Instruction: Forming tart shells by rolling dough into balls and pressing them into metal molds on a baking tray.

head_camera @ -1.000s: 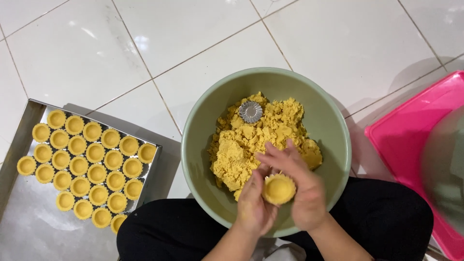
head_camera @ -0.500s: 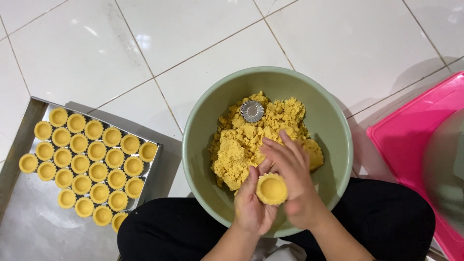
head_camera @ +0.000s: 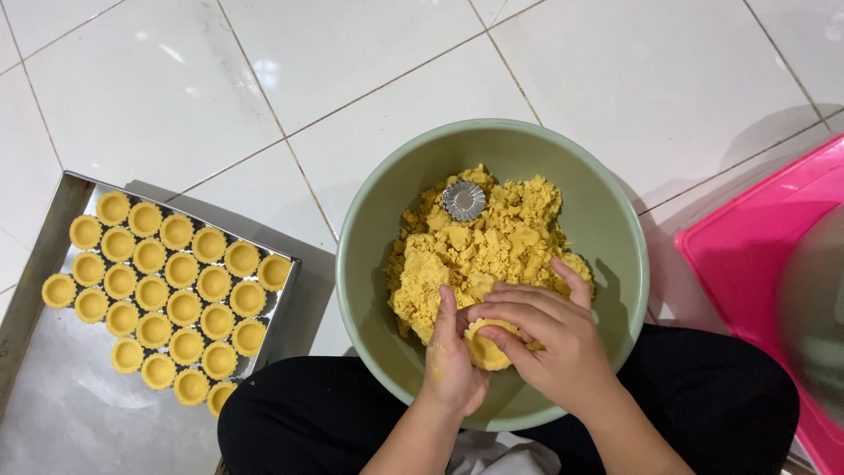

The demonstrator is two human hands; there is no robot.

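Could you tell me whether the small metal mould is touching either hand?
Apart: the head view shows the metal mould on the dough, well clear of both hands.

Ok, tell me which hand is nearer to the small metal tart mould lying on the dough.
Right. The right hand reaches up over the dough, its fingertips below and to the right of the metal tart mould. The left hand sits lower, near the bowl edge closest to the person.
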